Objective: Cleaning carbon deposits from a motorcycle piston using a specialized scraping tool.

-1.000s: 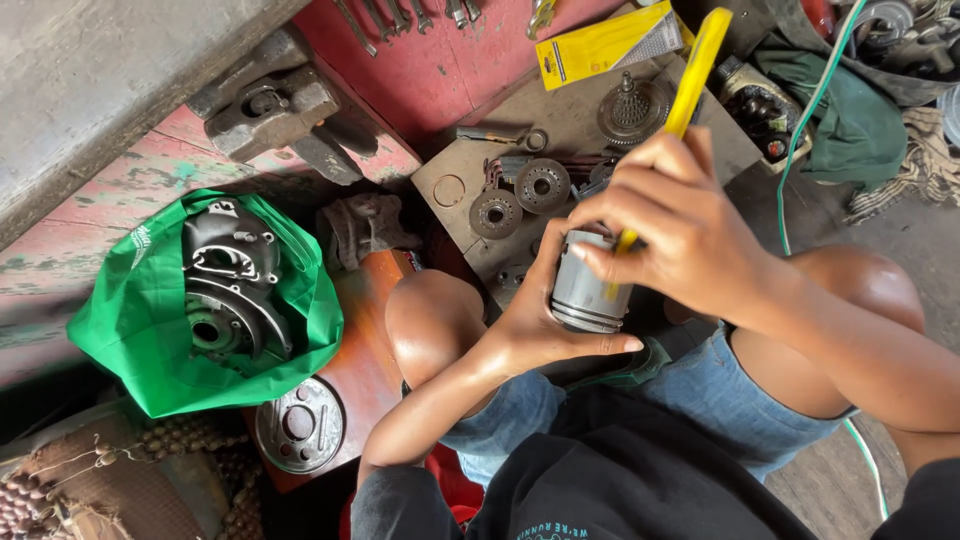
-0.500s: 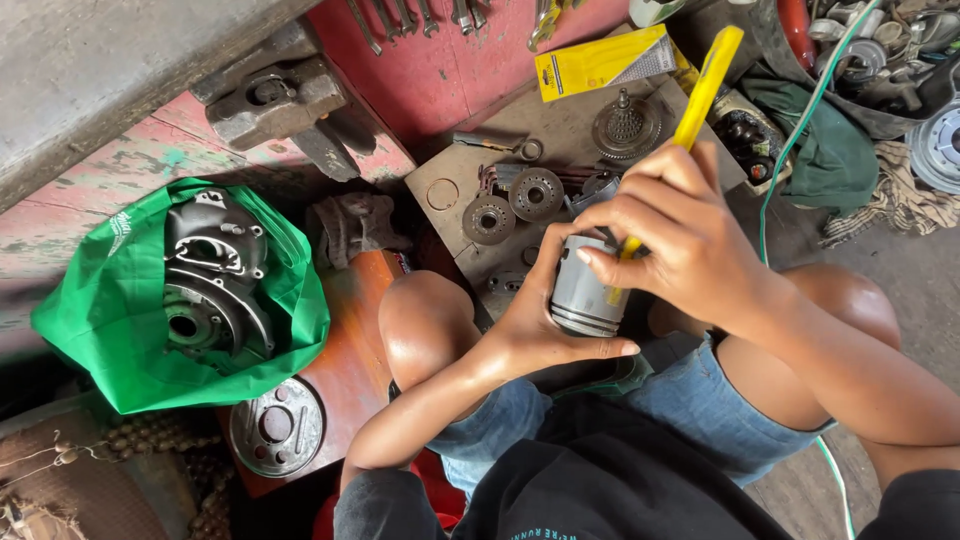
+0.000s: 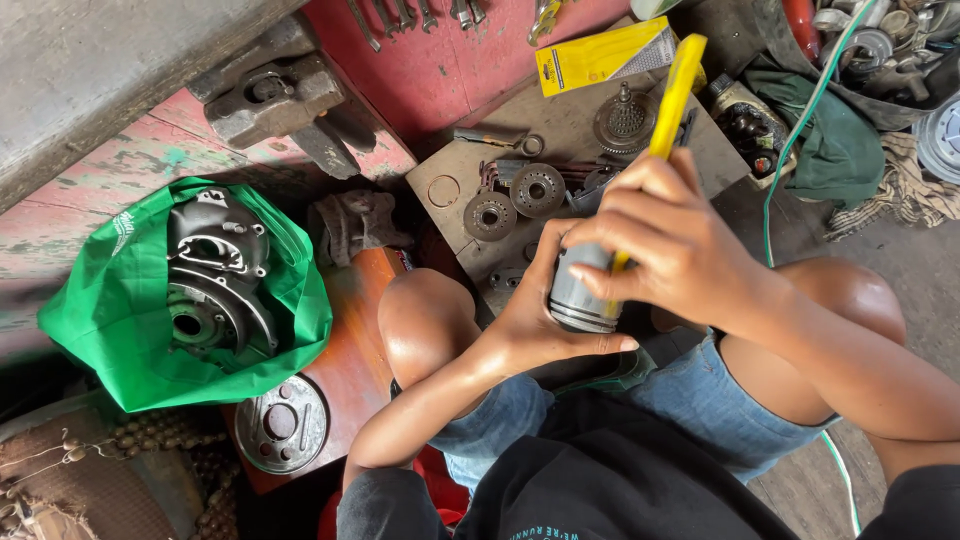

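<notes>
Left hand (image 3: pixel 530 320) clenched round the grey ribbed metal cylinder (image 3: pixel 580 295), held above the lap. Right hand (image 3: pixel 670 250) grips a yellow-handled tool (image 3: pixel 678 90) into its top. Looks heavy, rigid, possibly oily; hold by its ribbed side.

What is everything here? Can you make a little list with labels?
Left hand: cups a grey metal piston
Right hand: holds a yellow-handled tool against the piston
Green bag: holds a dark engine casing
Board: carries gears
Round metal plate: lies beside the bag
</notes>
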